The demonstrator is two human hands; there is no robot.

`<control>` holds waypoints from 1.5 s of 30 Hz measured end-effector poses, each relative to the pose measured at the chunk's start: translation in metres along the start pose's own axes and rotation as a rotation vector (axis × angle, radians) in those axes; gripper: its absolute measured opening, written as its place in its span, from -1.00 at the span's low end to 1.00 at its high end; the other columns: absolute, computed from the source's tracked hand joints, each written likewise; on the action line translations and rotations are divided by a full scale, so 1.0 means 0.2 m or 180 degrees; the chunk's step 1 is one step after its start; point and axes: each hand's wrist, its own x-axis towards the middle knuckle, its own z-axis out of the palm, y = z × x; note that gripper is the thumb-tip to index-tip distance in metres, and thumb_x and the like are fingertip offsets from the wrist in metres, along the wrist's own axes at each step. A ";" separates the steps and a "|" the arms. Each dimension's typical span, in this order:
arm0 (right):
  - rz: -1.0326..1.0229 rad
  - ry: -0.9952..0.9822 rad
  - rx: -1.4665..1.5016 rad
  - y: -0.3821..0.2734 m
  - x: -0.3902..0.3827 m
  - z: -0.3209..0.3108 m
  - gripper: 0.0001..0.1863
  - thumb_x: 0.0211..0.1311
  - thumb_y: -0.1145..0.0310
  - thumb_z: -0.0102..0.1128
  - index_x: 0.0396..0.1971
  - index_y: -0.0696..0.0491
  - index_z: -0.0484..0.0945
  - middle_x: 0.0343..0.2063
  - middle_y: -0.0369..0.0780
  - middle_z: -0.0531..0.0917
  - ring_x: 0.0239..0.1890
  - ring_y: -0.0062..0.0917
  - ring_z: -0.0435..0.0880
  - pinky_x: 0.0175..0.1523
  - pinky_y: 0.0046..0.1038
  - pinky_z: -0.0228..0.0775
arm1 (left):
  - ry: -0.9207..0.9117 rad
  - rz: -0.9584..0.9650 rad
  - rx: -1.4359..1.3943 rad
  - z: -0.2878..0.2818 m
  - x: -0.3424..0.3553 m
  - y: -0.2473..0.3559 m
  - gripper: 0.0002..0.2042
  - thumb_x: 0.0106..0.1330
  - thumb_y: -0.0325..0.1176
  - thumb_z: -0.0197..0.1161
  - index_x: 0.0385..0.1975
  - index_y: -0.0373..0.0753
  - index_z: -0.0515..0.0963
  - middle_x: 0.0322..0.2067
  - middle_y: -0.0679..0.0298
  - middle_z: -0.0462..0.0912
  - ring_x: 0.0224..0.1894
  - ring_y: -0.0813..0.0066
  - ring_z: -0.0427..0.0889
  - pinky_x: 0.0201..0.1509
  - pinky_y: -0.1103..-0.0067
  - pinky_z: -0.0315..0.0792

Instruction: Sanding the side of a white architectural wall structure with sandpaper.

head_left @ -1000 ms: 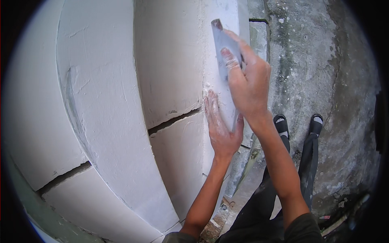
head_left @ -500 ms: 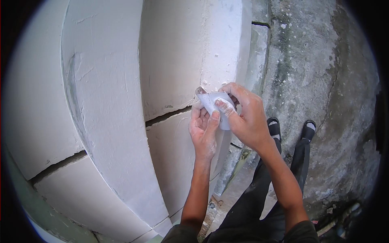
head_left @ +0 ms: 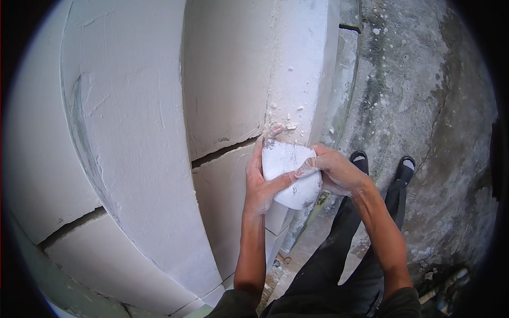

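Note:
A thin white piece with a rounded lower end and grey smudges [head_left: 288, 157] is held up between both hands, its broad face showing. My left hand [head_left: 257, 186] wraps its left edge, with the thumb laid across the front and dusty fingertips showing past its upper edge. At the right edge my right hand [head_left: 342, 170] is closed on it, the thumb pressed to the face and meeting the left thumb. White dust coats both hands. Just beyond the piece, loose white crumbs [head_left: 289, 126] lie on a white ledge [head_left: 302, 69].
To the left runs a long, pale curved slab [head_left: 135, 132], with recessed white panels [head_left: 228, 79] beside it. A dark gap [head_left: 225, 152] splits the panels. On the right, my feet in dark sandals [head_left: 404, 170] stand on stained concrete [head_left: 450, 159].
Both hands have come slightly lower, toward me. The white piece, curled and tilted before, now turns its broad face up, and the crumbs on the ledge are more exposed.

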 end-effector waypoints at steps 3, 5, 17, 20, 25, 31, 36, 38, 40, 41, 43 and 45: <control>-0.0643 -0.0034 -0.0198 -0.05 0.01 0.09 -0.52 0.32 0.42 0.10 0.20 0.30 0.47 -0.13 -0.18 0.66 -0.02 -0.55 0.60 0.10 -0.48 0.43 | 0.0596 0.0699 -0.0613 0.05 -0.04 -0.08 -0.19 0.12 -0.38 0.41 0.41 -0.39 0.21 0.19 -0.01 0.49 0.28 0.20 0.46 0.38 0.35 0.30; -0.1150 0.0040 -0.0842 -0.12 0.00 0.14 -0.49 0.31 0.44 0.08 0.24 0.30 0.44 -0.07 -0.15 0.66 -0.01 -0.53 0.61 0.14 -0.47 0.43 | 0.1007 0.1207 -0.1198 0.02 -0.10 -0.19 -0.21 0.17 -0.36 0.35 0.43 -0.41 0.18 0.20 -0.07 0.48 0.30 0.13 0.44 0.40 0.31 0.27; -0.3154 0.2484 -0.2574 0.01 0.57 0.55 -0.26 0.08 0.75 -0.16 0.40 0.37 0.15 0.45 0.22 0.08 0.44 0.10 0.20 0.50 -0.23 0.08 | 0.0623 0.1240 0.3524 0.00 -0.16 -0.48 -0.24 0.20 -0.21 0.44 0.34 -0.45 0.27 0.32 -0.15 0.37 0.37 -0.11 0.33 0.43 0.20 0.16; -0.3534 0.2661 -0.2380 0.00 0.65 0.58 -0.33 0.11 0.77 -0.17 0.33 0.49 0.16 0.41 0.37 0.01 0.47 0.28 -0.01 0.55 -0.04 -0.10 | 0.0716 0.1241 0.3758 0.02 -0.16 -0.47 -0.18 0.18 -0.19 0.47 0.38 -0.44 0.22 0.34 -0.14 0.34 0.37 -0.13 0.31 0.47 0.24 0.14; -0.3769 0.2912 -0.1735 -0.34 0.71 0.51 -0.37 0.19 0.75 -0.17 0.33 0.49 0.16 0.36 0.38 0.15 0.46 0.24 0.05 0.56 -0.07 -0.11 | 0.0492 0.1321 0.3312 -0.02 -0.19 -0.53 -0.12 0.14 -0.16 0.49 0.40 -0.44 0.19 0.36 -0.14 0.31 0.40 -0.11 0.28 0.51 0.26 0.09; -0.3708 0.2704 -0.2081 -0.14 0.67 0.50 -0.37 0.09 0.82 -0.16 0.27 0.50 0.27 0.33 0.36 0.21 0.43 0.17 0.18 0.50 -0.10 0.08 | 0.0545 0.1338 0.3224 0.02 -0.17 -0.47 -0.10 0.10 -0.09 0.53 0.37 -0.45 0.23 0.33 -0.18 0.34 0.39 -0.11 0.30 0.44 0.20 0.18; -0.3743 0.2902 -0.2092 -0.27 0.72 0.56 -0.36 0.05 0.83 -0.17 0.25 0.46 0.32 0.31 0.36 0.25 0.41 0.17 0.21 0.49 -0.13 0.10 | 0.0304 0.0705 0.3290 -0.10 -0.22 -0.52 -0.10 0.09 -0.07 0.51 0.35 -0.45 0.25 0.34 -0.22 0.32 0.37 -0.25 0.28 0.44 0.11 0.16; -0.4101 0.3223 -0.1695 -0.51 0.76 0.41 -0.38 0.06 0.80 -0.15 0.23 0.45 0.36 0.26 0.36 0.33 0.36 0.18 0.30 0.48 -0.18 0.14 | 0.0184 0.1260 0.3478 -0.03 -0.15 -0.52 -0.14 0.11 -0.09 0.49 0.34 -0.46 0.27 0.34 -0.24 0.31 0.37 -0.28 0.27 0.45 0.08 0.14; -0.4069 0.3230 -0.1654 -0.55 0.77 0.38 -0.40 0.06 0.79 -0.14 0.21 0.45 0.37 0.24 0.35 0.36 0.33 0.18 0.33 0.47 -0.20 0.17 | 0.0119 0.1789 0.3711 -0.01 -0.14 -0.50 -0.18 0.13 -0.12 0.46 0.32 -0.46 0.29 0.34 -0.26 0.30 0.38 -0.32 0.26 0.46 0.06 0.12; -0.4034 0.3184 -0.1602 -0.56 0.76 0.38 -0.41 0.07 0.78 -0.13 0.20 0.46 0.39 0.21 0.35 0.39 0.31 0.18 0.37 0.45 -0.22 0.21 | 0.0208 0.1614 0.3492 0.00 -0.15 -0.50 -0.21 0.14 -0.14 0.43 0.32 -0.46 0.30 0.34 -0.27 0.29 0.39 -0.34 0.23 0.48 0.03 0.08; -0.4053 0.3120 -0.1683 -0.42 0.75 0.44 -0.44 0.07 0.78 -0.13 0.17 0.45 0.41 0.20 0.34 0.41 0.30 0.18 0.38 0.44 -0.20 0.23 | 0.0314 0.1470 0.3314 -0.04 -0.17 -0.47 -0.23 0.14 -0.15 0.40 0.31 -0.46 0.31 0.35 -0.29 0.27 0.41 -0.36 0.20 0.50 0.00 0.04; -0.4097 0.3033 -0.1910 -0.30 0.74 0.49 -0.47 0.08 0.78 -0.13 0.12 0.45 0.46 0.16 0.32 0.46 0.29 0.17 0.40 0.40 -0.16 0.28 | 0.0607 0.1075 0.2926 -0.05 -0.19 -0.46 -0.23 0.15 -0.12 0.37 0.31 -0.45 0.31 0.36 -0.30 0.26 0.44 -0.35 0.16 0.52 -0.04 -0.03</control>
